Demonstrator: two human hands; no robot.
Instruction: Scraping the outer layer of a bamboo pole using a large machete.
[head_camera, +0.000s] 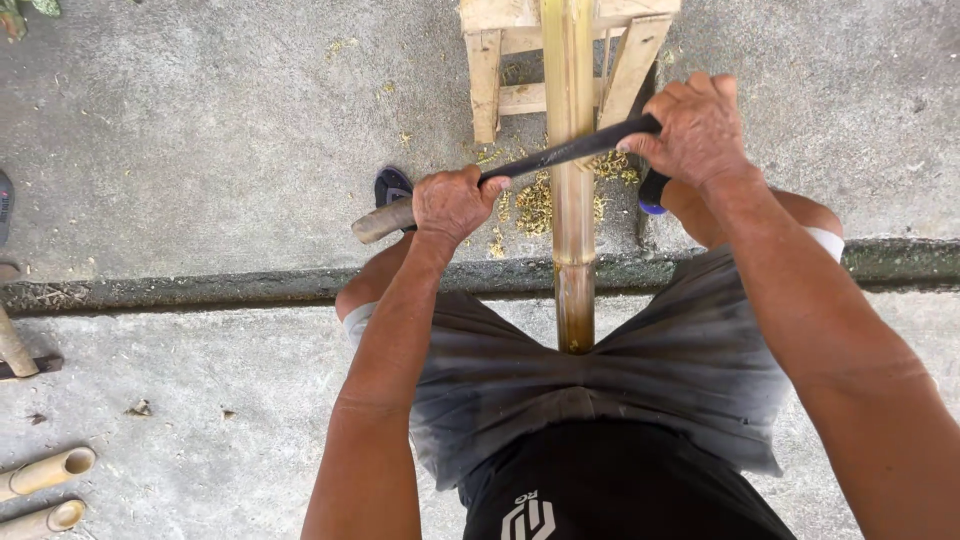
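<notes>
- Grey concrete floor (200, 150) fills the head view, crossed by a dark groove, with pale shavings (533, 200) scattered near a small wooden stand (500, 60).
- Bamboo pole (570, 150) runs from the stand down between the person's knees (its lower end hidden by grey shorts).
- Left hand (452, 203) is clenched round the wooden handle of a long dark blade (570, 152); right hand (697, 125) grips its far end, the blade lying across the pole.
- Cut bamboo pieces (45, 470) lie at lower left.
</notes>
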